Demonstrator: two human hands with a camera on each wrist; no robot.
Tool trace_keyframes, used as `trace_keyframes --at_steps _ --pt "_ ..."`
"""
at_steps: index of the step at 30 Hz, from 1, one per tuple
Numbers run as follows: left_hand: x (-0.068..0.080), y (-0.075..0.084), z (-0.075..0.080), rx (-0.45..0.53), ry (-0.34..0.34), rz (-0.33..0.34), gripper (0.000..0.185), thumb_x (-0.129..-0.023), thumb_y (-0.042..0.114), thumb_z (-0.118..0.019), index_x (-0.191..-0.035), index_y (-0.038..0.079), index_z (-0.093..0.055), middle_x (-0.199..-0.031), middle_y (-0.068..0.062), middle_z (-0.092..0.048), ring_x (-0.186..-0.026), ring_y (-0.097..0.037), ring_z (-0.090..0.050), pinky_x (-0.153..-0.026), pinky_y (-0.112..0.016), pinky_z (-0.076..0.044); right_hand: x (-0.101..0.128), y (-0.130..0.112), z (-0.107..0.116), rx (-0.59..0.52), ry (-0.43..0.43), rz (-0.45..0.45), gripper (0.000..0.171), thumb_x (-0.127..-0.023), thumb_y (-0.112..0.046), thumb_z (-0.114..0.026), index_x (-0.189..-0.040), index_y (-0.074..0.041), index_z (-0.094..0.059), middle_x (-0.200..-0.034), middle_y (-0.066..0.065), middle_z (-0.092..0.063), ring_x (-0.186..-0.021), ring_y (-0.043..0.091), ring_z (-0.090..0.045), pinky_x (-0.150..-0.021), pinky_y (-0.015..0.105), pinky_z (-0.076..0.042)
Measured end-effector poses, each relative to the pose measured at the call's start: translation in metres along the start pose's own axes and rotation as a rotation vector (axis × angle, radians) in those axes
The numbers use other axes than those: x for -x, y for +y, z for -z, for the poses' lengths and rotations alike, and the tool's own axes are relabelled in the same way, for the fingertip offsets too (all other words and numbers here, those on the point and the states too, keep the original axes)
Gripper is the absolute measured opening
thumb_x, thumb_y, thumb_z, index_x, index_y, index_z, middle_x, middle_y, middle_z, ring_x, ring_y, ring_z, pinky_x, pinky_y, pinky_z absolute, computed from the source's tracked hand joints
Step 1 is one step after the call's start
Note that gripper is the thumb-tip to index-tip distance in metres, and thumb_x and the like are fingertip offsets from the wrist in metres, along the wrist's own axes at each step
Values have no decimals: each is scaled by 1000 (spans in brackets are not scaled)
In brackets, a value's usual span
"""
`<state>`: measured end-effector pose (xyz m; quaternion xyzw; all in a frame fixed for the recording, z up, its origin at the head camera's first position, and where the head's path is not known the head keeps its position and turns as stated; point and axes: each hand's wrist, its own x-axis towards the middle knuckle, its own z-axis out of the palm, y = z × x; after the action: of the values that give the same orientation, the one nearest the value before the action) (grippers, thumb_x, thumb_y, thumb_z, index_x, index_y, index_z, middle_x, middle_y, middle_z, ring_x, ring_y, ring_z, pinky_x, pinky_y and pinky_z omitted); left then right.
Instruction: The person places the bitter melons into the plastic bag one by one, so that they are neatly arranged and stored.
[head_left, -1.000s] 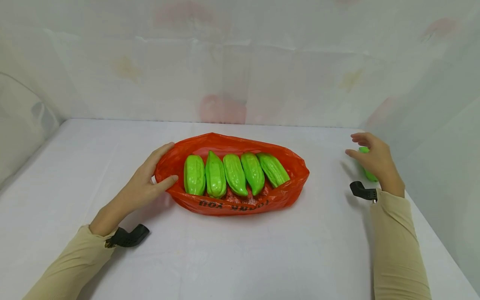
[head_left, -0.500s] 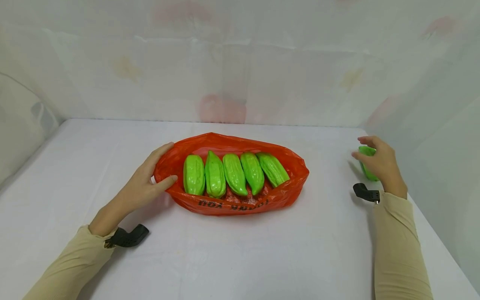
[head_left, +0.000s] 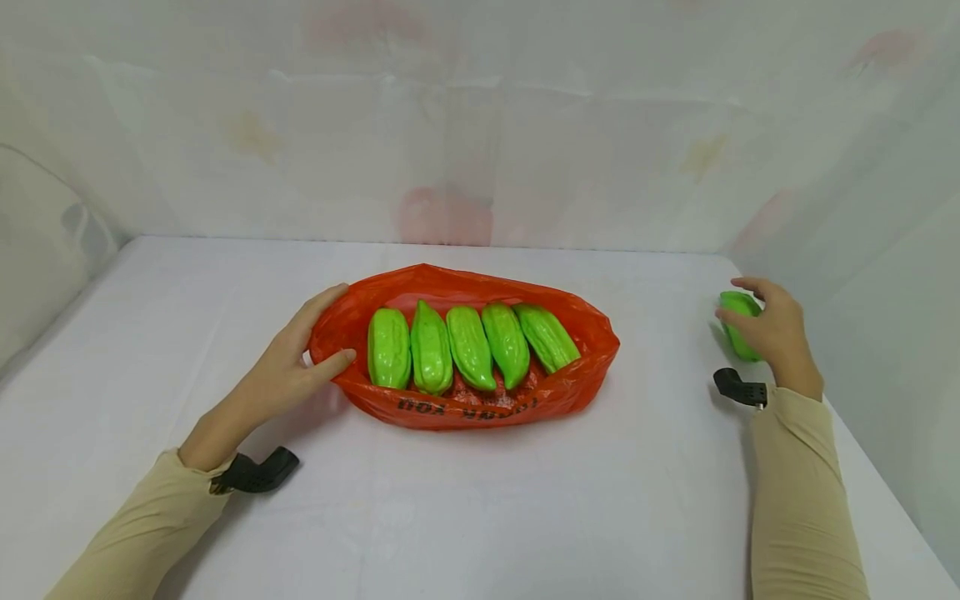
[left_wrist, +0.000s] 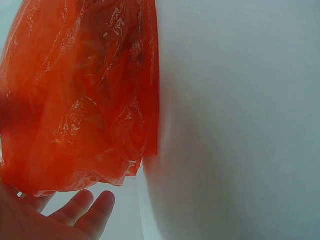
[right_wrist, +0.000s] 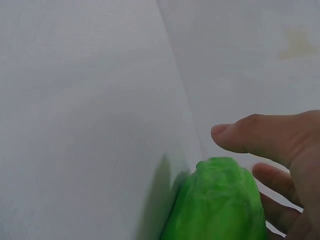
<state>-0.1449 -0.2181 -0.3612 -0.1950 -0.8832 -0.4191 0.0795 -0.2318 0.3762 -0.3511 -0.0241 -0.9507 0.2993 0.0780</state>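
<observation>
A red plastic bag (head_left: 457, 415) lies with its mouth wide on the table, several glossy green ridged vegetables (head_left: 469, 350) like bitter melons side by side inside. My left hand (head_left: 288, 358) holds the bag's left end, thumb over the front rim and index finger at the back rim. In the left wrist view some fingers (left_wrist: 100, 212) stick out below the red plastic. At the far right, another green ridged vegetable (head_left: 738, 321) lies on the table. My right hand (head_left: 776, 329) reaches around it, thumb and fingers spread. A gap shows between thumb (right_wrist: 240, 135) and vegetable in the right wrist view.
The white-covered table (head_left: 480, 517) ends at a pale patterned curtain (head_left: 570, 167) behind and at the sides. Black wrist cameras (head_left: 258, 471) stick out from both sleeves, near the tabletop. The right vegetable sits near the table's right edge.
My right hand has moved a little right and nearer to me, uncovering more of the lone green vegetable. The left hand and the bag have stayed in place.
</observation>
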Motion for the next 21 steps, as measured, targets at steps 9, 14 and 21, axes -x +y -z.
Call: trace_keyframes --at_steps 9,14,21 --pt "-1 0 0 -13 6 -14 79 -91 7 -66 -157 21 -26 -159 -13 -32 -143 -41 -34 -108 -70 -33 0 5 -1 60 -45 -47 67 -96 -24 -61 -148 7 -33 -146 42 -31 -127 56 -34 -94 68 -38" --pt "-1 0 0 -16 6 -12 78 -91 7 -66 -157 21 -26 -159 -13 -33 -143 -41 -34 -108 -70 -34 -2 9 -1 79 -96 -100 80 -94 -26 -62 -151 11 -20 -146 44 -28 -125 56 -34 -96 67 -38" --pt "0 -2 0 -15 11 -20 78 -91 7 -66 -157 21 -26 -159 -14 -33 -143 -42 -33 -108 -71 -32 -2 9 0 85 -123 -149 84 -94 -27 -61 -152 12 -14 -142 45 -30 -119 54 -37 -91 64 -42"
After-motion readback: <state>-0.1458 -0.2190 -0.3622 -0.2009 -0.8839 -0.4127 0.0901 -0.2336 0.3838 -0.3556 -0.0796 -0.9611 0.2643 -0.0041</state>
